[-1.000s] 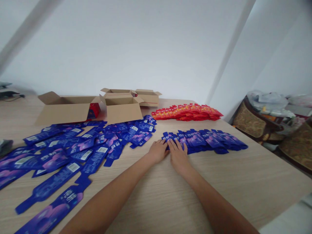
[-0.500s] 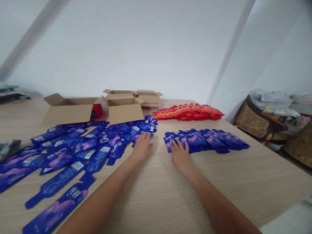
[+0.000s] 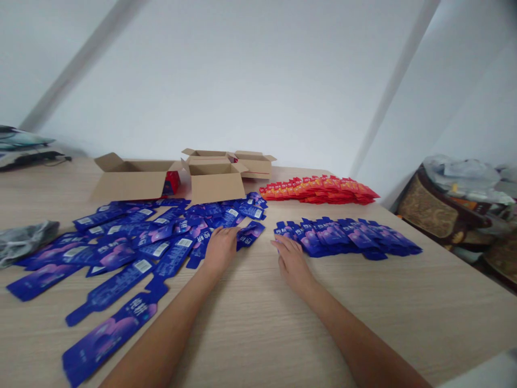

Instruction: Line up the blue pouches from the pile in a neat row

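White wall (image 3: 258, 81) backs a wood-grain table (image 3: 250, 334) bearing scattered blue packets (image 3: 121, 253), open cardboard boxes (image 3: 218, 187), an overlapping blue row (image 3: 347, 237) and a red row (image 3: 323, 191). The left hand (image 3: 220, 250), fingers bent, touches one blue packet (image 3: 251, 234), grip unclear; the right hand (image 3: 294, 264), loosely open, lies at the blue row's left end.

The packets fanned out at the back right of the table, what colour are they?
Mostly red with orange patches, clearest in the head view.

Grey cloth (image 3: 26, 242) cut off @ L edge, small txt on blue pkgs (image 3: 109, 337) too blurry.
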A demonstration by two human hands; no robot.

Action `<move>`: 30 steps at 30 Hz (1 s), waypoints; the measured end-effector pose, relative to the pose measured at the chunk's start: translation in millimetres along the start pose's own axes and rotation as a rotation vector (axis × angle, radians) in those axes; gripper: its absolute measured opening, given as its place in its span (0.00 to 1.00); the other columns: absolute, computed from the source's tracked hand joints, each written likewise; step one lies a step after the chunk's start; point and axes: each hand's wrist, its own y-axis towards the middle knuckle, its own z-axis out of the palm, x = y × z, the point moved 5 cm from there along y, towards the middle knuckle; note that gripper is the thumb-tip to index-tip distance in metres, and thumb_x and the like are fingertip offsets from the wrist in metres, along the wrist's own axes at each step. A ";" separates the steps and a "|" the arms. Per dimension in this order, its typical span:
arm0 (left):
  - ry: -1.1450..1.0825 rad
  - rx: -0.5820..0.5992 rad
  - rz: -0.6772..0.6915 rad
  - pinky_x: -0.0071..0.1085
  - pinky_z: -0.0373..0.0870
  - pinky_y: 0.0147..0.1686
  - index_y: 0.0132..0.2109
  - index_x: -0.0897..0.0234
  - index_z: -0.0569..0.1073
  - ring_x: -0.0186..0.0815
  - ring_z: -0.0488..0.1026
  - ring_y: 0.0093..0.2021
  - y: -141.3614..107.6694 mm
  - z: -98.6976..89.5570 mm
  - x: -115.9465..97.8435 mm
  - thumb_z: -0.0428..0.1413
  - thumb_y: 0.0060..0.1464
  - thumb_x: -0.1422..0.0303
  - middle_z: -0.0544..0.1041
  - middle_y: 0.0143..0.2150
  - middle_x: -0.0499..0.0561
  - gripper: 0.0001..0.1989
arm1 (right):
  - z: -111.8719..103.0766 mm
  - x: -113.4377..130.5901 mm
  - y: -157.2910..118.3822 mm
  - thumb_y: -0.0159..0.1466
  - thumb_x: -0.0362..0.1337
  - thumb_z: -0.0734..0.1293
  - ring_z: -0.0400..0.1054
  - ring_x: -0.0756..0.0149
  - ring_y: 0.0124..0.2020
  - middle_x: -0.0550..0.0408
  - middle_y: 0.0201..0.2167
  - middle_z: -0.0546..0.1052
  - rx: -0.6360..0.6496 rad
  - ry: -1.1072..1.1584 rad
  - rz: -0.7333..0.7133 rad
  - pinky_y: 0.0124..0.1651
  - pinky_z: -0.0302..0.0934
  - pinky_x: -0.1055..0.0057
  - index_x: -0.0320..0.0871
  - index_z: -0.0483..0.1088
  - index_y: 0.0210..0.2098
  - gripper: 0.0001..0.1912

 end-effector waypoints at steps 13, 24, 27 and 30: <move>-0.911 -0.030 0.257 0.41 0.66 0.51 0.38 0.63 0.76 0.40 0.71 0.50 -0.1 -15.5 -55.5 0.51 0.54 0.75 0.79 0.39 0.55 0.10 | 18.6 -16.3 -4.5 0.59 0.53 0.59 0.64 0.73 0.17 0.50 0.24 0.75 0.026 1.394 0.848 0.14 0.50 0.80 0.39 0.67 0.31 0.21; -1.010 -0.179 -0.222 0.42 0.62 0.54 0.48 0.63 0.70 0.40 0.69 0.52 3.7 2.7 -17.3 0.47 0.47 0.75 0.74 0.51 0.54 0.20 | 8.3 -23.7 -3.5 0.49 0.35 0.66 0.68 0.69 0.20 0.59 0.20 0.73 -0.207 1.414 0.764 0.21 0.57 0.77 0.40 0.67 0.41 0.19; -1.185 0.089 -0.443 0.36 0.70 0.39 0.45 0.66 0.72 0.39 0.75 0.38 0.2 14.8 -15.1 0.50 0.53 0.62 0.78 0.42 0.56 0.16 | 9.1 -27.0 -5.4 0.48 0.37 0.66 0.60 0.74 0.13 0.63 0.14 0.67 -0.160 1.302 0.802 0.15 0.49 0.78 0.39 0.69 0.38 0.17; -1.267 0.583 -0.430 0.27 0.66 0.28 0.38 0.69 0.75 0.33 0.73 0.27 -12.2 24.4 -41.5 0.57 0.48 0.57 0.78 0.31 0.54 0.18 | 10.7 -28.5 -5.9 0.49 0.38 0.67 0.54 0.77 0.12 0.65 0.13 0.63 -0.123 1.239 0.794 0.13 0.46 0.79 0.38 0.70 0.36 0.16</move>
